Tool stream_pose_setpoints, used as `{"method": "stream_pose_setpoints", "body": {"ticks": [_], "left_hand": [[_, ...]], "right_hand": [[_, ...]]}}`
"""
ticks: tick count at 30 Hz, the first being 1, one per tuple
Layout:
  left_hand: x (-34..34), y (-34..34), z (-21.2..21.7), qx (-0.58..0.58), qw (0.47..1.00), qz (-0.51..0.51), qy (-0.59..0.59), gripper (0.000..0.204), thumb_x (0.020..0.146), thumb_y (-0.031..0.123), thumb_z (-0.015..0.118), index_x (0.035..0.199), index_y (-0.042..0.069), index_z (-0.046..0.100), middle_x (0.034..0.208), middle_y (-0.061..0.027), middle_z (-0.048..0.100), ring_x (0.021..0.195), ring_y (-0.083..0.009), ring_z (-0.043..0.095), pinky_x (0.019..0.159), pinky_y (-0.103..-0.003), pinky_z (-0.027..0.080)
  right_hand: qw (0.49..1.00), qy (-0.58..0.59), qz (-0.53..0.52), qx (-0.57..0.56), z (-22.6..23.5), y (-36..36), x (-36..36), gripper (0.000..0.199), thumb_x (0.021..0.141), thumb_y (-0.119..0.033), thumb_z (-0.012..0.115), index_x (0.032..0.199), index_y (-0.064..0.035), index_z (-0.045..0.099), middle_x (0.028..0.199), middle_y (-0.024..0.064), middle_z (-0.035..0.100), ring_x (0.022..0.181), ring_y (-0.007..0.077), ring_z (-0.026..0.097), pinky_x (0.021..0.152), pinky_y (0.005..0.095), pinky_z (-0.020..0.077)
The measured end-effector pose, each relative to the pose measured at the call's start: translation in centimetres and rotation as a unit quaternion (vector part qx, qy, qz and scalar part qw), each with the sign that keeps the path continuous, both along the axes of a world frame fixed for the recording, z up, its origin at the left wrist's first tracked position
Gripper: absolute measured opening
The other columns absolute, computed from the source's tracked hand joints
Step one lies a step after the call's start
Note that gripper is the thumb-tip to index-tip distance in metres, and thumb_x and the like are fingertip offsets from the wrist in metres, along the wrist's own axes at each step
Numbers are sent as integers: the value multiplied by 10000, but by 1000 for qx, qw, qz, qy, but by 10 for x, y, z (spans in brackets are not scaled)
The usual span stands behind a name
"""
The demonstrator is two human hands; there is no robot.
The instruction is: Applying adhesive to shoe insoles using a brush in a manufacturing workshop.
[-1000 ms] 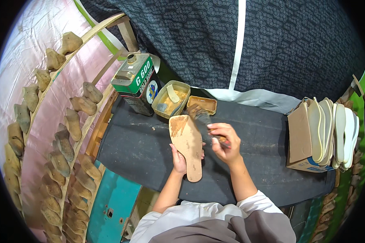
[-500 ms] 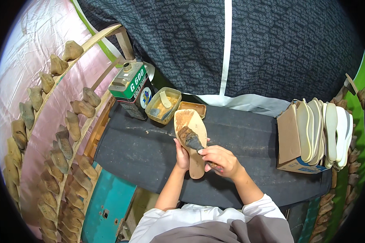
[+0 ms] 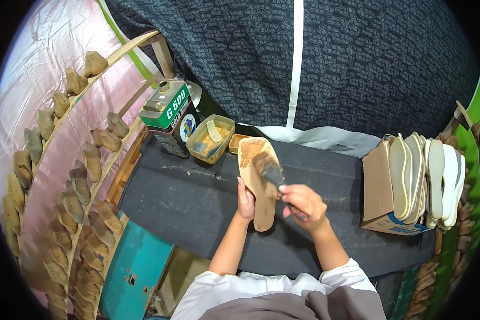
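Note:
A tan insole (image 3: 263, 205), its wide end pointing away from me, is held over the dark tabletop by my left hand (image 3: 246, 200), thumb along its left edge. Brownish wet-looking coating covers much of the wide end. My right hand (image 3: 305, 206) grips the handle of a brush (image 3: 272, 174), whose dark bristles lie on the insole's upper right part and look blurred by motion. Behind the insole are a plastic tub (image 3: 211, 140) with yellowish residue and a pale flat scraper-like piece, and a small amber tray (image 3: 238, 143), partly hidden by the insole.
A green and black metal can (image 3: 169, 118) stands at the table's back left. On the right, a cardboard box (image 3: 378, 186) holds several pale soles (image 3: 410, 176). Racks of wooden shoe lasts (image 3: 80, 184) line the left side; more lasts (image 3: 431, 272) are at right. A patterned dark cloth (image 3: 378, 58) hangs behind.
The insole has shifted slightly right and covers more of the amber tray. The brush has moved right across its wide end, and brown coating now reaches further over it.

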State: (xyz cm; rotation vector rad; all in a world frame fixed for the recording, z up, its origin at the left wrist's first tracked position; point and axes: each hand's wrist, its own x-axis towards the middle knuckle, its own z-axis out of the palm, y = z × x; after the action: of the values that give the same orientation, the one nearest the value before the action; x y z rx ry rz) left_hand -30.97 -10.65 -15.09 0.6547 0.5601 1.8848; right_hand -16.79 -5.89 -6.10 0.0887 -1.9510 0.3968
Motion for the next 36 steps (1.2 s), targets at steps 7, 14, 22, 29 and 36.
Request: {"method": "stream_pose_setpoints", "body": {"ticks": [7,14,22,29,36], "left_hand": [[2,-7,-1,69,995,-35,65,845,838,692,93,1248,29,419,1123,-195,548,885,-230,590,794,-357,487],[15,-15,18,-15,998,26,57,811,853,669,90,1300,41,340,1129,-193,538,910,-252,585,778,-363,492],[8,-21,17,-18,998,47,48,816,842,682,86,1280,47,352,1027,-148,566,848,-246,597,727,-365,505],[-2,-24,13,27,999,27,2,893,813,719,81,1261,6,378,1081,-223,557,794,-237,591,707,-342,499],[1,-28,17,-37,992,118,-20,840,832,696,85,1288,41,346,1075,-221,559,809,-254,587,730,-365,491]], "right_hand": [[990,-83,113,13,2,-9,2,263,672,-106,727,871,-2,589,895,140,645,769,276,643,671,337,538],[999,-17,41,8,0,2,-2,262,659,-108,728,857,-6,590,900,139,642,773,277,643,667,338,540],[1000,0,19,-19,6,5,4,357,582,12,710,910,-11,572,966,144,627,805,286,632,687,359,534],[988,-83,127,1,10,-13,5,297,621,-103,740,860,-3,593,887,125,640,755,274,635,642,324,532],[995,-41,88,-3,7,-10,6,417,551,17,714,946,1,579,989,142,617,781,291,619,661,340,529]]}}
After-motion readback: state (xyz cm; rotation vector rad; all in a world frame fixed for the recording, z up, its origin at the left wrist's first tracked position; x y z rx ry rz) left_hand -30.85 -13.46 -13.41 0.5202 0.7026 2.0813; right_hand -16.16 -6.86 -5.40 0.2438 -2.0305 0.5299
